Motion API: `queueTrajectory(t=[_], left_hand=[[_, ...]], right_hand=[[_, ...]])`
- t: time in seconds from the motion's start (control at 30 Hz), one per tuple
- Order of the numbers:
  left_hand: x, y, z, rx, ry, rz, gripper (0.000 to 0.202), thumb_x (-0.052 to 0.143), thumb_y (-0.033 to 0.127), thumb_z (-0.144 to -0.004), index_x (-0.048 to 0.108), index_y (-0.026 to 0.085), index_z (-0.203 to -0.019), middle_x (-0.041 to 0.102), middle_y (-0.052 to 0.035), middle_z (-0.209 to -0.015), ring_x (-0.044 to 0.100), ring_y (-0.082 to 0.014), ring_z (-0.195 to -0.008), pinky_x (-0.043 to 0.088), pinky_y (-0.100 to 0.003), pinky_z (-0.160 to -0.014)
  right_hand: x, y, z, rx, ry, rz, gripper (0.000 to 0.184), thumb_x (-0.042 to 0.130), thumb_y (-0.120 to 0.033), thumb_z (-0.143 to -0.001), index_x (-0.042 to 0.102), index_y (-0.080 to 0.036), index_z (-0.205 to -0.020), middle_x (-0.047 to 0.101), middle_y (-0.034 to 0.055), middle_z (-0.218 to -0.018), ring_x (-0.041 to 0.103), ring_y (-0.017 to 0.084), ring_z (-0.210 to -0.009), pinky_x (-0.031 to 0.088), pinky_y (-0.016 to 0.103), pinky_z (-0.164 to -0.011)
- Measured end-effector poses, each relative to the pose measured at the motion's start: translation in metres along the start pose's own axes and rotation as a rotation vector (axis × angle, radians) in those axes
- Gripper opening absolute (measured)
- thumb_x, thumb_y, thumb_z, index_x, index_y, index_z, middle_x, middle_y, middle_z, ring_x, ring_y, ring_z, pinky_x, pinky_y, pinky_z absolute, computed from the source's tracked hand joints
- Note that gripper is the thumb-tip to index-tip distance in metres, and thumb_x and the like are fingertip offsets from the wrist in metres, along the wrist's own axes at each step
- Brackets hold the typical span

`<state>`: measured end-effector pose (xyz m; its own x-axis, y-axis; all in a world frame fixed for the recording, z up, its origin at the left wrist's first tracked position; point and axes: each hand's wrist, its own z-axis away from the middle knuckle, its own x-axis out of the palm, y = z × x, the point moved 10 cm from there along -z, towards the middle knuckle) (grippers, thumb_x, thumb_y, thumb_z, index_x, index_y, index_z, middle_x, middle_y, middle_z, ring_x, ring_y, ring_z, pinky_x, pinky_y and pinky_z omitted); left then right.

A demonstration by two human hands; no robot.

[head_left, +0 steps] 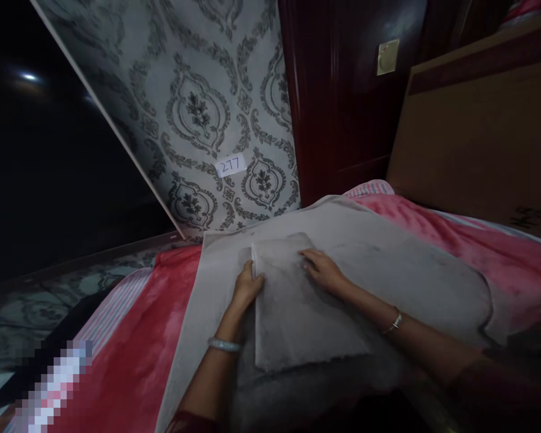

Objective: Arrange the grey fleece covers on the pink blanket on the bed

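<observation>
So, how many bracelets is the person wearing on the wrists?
2. One pale bracelet sits on the left wrist, below the left hand at the folded grey cloth's edge. One thin bracelet sits on the right wrist, behind the right hand lying on the cloth. None seems hidden.

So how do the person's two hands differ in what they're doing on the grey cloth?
The left hand curls its fingers over the left edge of the folded grey cloth, while the right hand lies flat, palm down, on top of it. The left wrist wears a pale beaded bracelet; the right wrist wears a thin metal bangle. Both touch the same folded piece.
</observation>
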<state>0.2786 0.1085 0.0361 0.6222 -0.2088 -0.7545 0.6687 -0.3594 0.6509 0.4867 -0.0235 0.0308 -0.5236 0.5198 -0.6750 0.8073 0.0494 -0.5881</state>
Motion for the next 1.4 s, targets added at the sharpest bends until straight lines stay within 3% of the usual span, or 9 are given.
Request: queueTrajectory(t=[0.23,0.4,0.53,0.73,0.83,0.93,1.07,1.27,1.4], left_hand=[[0.005,0.025,-0.049,-0.067,0.096,-0.093,0.049,0.056,0.022,-0.089,0.052,0.013,-0.137,0.067,-0.0194,-0.117,0.065,-0.0277,-0.108,0.046,-0.034,-0.091],[0.013,0.022,-0.048,-0.060,0.139,-0.141,0.049,0.041,0.013,-0.091,0.054,0.022,-0.138,0.064,-0.0173,-0.119,0.066,-0.0282,-0.100,0.046,-0.038,-0.086],[0.018,0.016,-0.041,-0.039,0.142,-0.215,0.055,0.030,0.008,-0.091,0.054,0.021,-0.140,0.062,-0.0187,-0.117,0.066,-0.0308,-0.095,0.047,-0.040,-0.082],[0.011,0.009,-0.043,-0.026,0.248,-0.158,0.030,0.048,0.023,-0.093,0.059,0.011,-0.119,0.065,-0.0186,-0.113,0.064,-0.0283,-0.106,0.046,-0.036,-0.089],[0.013,0.003,-0.048,-0.058,0.229,-0.139,0.023,0.056,0.031,-0.091,0.064,0.013,-0.103,0.067,-0.0163,-0.107,0.065,-0.0272,-0.102,0.046,-0.034,-0.087],[0.013,-0.003,-0.050,-0.108,0.222,-0.118,0.028,0.060,0.034,-0.090,0.064,0.011,-0.107,0.068,-0.0168,-0.107,0.066,-0.0277,-0.102,0.046,-0.034,-0.086],[0.015,-0.007,-0.055,-0.109,0.220,-0.121,0.029,0.063,0.035,-0.088,0.065,0.012,-0.106,0.069,-0.0158,-0.109,0.066,-0.0265,-0.101,0.046,-0.033,-0.085],[0.016,-0.014,-0.063,-0.064,0.252,-0.104,0.022,0.063,0.034,-0.085,0.069,0.013,-0.085,0.071,-0.0120,-0.092,0.066,-0.0240,-0.090,0.045,-0.030,-0.079],[0.019,-0.017,-0.065,-0.051,0.225,-0.047,0.026,0.067,0.037,-0.079,0.062,0.018,-0.063,0.065,-0.0081,-0.077,0.063,-0.0218,-0.075,0.042,-0.030,-0.070]], right_hand=[[0.016,0.057,-0.059,0.081,0.028,0.132,0.053,0.042,-0.023,-0.092,0.053,-0.015,-0.143,0.050,0.0130,-0.148,0.041,0.024,-0.141,0.027,0.047,-0.120],[0.042,0.067,-0.073,0.127,-0.065,0.175,0.053,0.038,-0.037,-0.099,0.046,-0.020,-0.149,0.037,0.0109,-0.157,0.029,0.028,-0.147,0.028,0.054,-0.117],[0.058,0.074,-0.070,0.167,-0.157,0.199,0.057,0.039,-0.043,-0.099,0.044,-0.021,-0.151,0.028,0.0088,-0.161,0.022,0.032,-0.149,0.025,0.061,-0.116],[0.038,0.098,-0.093,0.196,-0.055,0.064,0.047,0.039,-0.030,-0.097,0.061,-0.016,-0.136,0.056,0.0115,-0.143,0.048,0.023,-0.135,0.034,0.039,-0.115],[0.034,0.113,-0.109,0.243,-0.037,0.049,0.040,0.045,-0.027,-0.093,0.069,-0.016,-0.123,0.066,0.0120,-0.128,0.059,0.023,-0.121,0.043,0.035,-0.105],[0.037,0.123,-0.120,0.293,-0.023,0.019,0.029,0.052,-0.027,-0.088,0.075,-0.017,-0.102,0.073,0.0099,-0.108,0.066,0.022,-0.101,0.049,0.030,-0.091],[0.042,0.131,-0.125,0.326,0.020,-0.019,0.020,0.056,-0.026,-0.083,0.073,-0.017,-0.088,0.074,0.0074,-0.094,0.066,0.020,-0.089,0.048,0.027,-0.079],[0.043,0.138,-0.119,0.312,0.090,-0.083,0.019,0.055,-0.027,-0.082,0.071,-0.019,-0.084,0.074,0.0051,-0.090,0.065,0.019,-0.085,0.046,0.026,-0.074],[0.045,0.138,-0.118,0.291,0.081,-0.113,0.020,0.058,-0.033,-0.081,0.071,-0.019,-0.085,0.073,0.0040,-0.087,0.064,0.019,-0.081,0.045,0.026,-0.070]])
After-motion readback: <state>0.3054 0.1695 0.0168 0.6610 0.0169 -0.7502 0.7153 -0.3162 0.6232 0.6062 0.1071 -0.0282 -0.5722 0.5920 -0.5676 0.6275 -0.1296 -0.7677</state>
